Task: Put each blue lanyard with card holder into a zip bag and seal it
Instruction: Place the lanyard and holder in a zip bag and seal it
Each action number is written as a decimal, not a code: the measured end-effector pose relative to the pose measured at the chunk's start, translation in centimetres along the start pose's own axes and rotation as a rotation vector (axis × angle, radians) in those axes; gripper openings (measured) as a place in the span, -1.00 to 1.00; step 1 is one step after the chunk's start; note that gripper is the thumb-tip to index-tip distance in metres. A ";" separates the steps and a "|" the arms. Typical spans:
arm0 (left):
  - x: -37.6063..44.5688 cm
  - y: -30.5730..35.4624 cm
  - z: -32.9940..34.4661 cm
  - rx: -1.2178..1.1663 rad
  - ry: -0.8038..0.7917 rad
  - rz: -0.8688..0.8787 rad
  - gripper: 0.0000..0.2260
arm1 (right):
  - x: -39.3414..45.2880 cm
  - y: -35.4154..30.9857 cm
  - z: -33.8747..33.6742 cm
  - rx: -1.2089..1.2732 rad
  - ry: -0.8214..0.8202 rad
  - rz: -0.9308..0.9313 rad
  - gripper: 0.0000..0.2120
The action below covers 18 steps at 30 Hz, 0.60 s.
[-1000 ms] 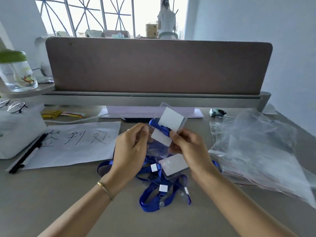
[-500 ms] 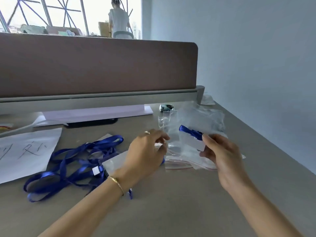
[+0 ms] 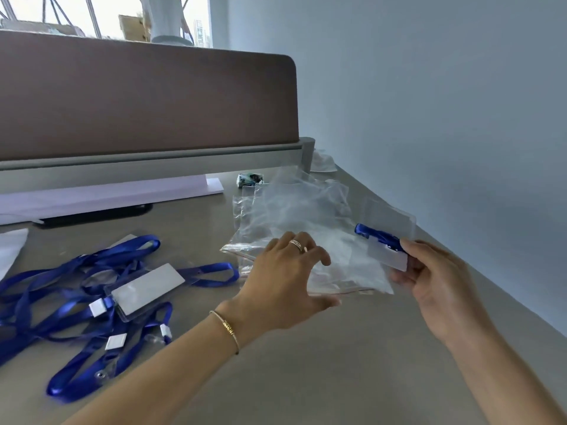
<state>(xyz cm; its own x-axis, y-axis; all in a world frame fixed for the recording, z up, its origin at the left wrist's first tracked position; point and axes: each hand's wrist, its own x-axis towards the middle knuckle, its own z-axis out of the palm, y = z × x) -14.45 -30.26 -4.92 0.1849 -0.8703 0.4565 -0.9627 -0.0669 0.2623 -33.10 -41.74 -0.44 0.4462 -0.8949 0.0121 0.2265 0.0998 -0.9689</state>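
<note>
Lanyards (image 3: 92, 299) lie left of the zip bags (image 3: 300, 222) on the desk (image 3: 306, 363).

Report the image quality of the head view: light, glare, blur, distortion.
Head view: daylight from the window behind the divider is blown out white; wide-angle bending curves the divider and desk edges; the stack of zip bags shows pale sheen, so layers blur together; the left hand and right hand look slightly soft.

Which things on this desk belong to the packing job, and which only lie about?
Belong to the job:
- folded lanyard with card holder, held in the right hand
- pile of clear zip bags, under the left hand
- heap of blue lanyards with card holders

Just lying about:
- small wrapped item
- white paper sheet
- desk partition
</note>
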 end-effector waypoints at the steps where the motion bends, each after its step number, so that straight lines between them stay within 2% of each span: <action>1: 0.2 0.2 0.3 0.037 -0.019 0.011 -0.52 | -0.1 0.1 -0.6 -0.014 0.010 0.022 -0.84; 6: 0.5 1.1 1.3 0.049 -0.008 -0.023 -0.89 | -0.8 0.6 -2.5 -0.043 -0.038 0.092 -0.85; 8: 0.7 1.4 1.4 0.030 0.025 -0.074 -0.93 | -1.1 0.6 -2.9 -0.042 -0.089 0.158 -0.81; 11: 1.0 1.8 1.5 -0.014 0.092 -0.123 -0.96 | -1.6 0.6 -3.5 -0.091 -0.174 0.275 -0.88; 12: 1.2 1.9 1.6 -0.023 0.116 -0.131 -0.97 | -1.6 0.8 -3.7 -0.144 -0.212 0.320 -0.79; 14: 1.3 2.0 1.5 -0.039 0.158 -0.144 -0.96 | -1.6 1.0 -3.9 -0.229 -0.277 0.417 -0.79; 16: 1.3 2.1 1.5 -0.052 0.193 -0.138 -0.96 | -1.3 1.3 -3.8 -0.243 -0.266 0.480 -0.87; 18: 1.2 2.3 1.4 -0.052 0.223 -0.110 -0.95 | -0.9 1.6 -3.5 -0.205 -0.179 0.495 -0.82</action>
<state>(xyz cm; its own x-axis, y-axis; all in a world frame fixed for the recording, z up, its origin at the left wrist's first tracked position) -16.69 -32.14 -4.97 0.3323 -0.7299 0.5973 -0.9241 -0.1250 0.3612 -36.13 -42.25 -2.89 0.6005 -0.6730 -0.4318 -0.2121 0.3866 -0.8975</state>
